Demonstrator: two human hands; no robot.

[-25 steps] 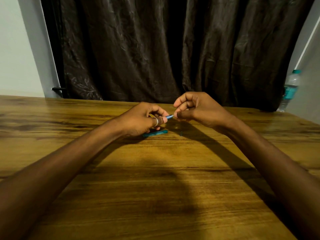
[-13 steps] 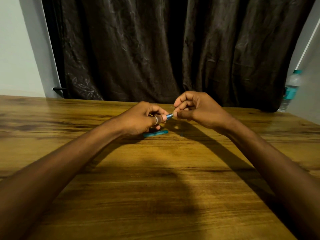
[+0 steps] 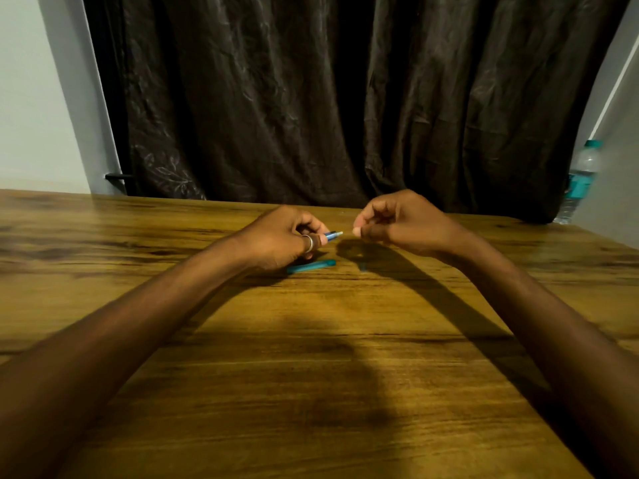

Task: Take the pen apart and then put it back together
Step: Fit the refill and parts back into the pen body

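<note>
My left hand (image 3: pixel 283 238) is curled into a loose fist just above the table (image 3: pixel 311 375), thumb and forefinger pinched on the pen (image 3: pixel 333 234), whose short blue end with a pale tip pokes out of my grip toward three o'clock. A silver ring (image 3: pixel 308 243) sits on one of that hand's fingers, near the pinch. My right hand (image 3: pixel 403 224) hangs at three o'clock from the left one, apart from the pen's tip with a small gap between them; its fingers are drawn in and the thumb presses against the fingertips, but whether some small piece is caught in there I cannot tell. On the table below my left hand, at about five o'clock from it, lies a teal pen part (image 3: pixel 311 266), long and slim, flat on the wood and partly tucked under the edge of my palm in this view. Just past its end, at three o'clock, a tiny dark teal bit (image 3: pixel 362 267) lies in the shadow of my right hand; it is too small to make out. Both my forearms reach in from the near edge. Beyond the table at twelve o'clock hangs a dark curtain (image 3: pixel 311 98), and at two o'clock a clear water bottle (image 3: pixel 579 181) with a teal cap and label stands beside the wall.
</note>
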